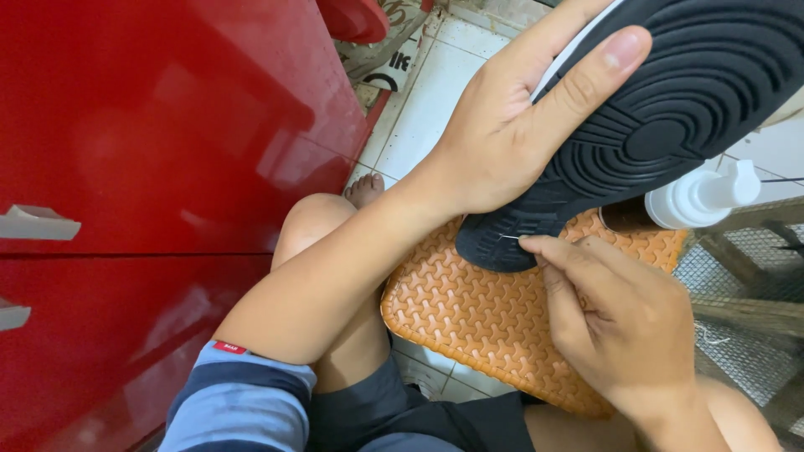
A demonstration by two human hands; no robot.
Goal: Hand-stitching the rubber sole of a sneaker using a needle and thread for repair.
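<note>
In the upper right, the left hand clamps the shoe sole-up, so the right hand can pinch a needle at its edge.

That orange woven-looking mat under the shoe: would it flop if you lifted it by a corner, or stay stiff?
The orange mat would probably bend rather than stay flat: it looks thin, with soft rounded edges. Its raised woven texture likely gives grip, so it should not slide easily. It seems light; the left hand holds the shoe above it, and the right hand is over it.
</note>
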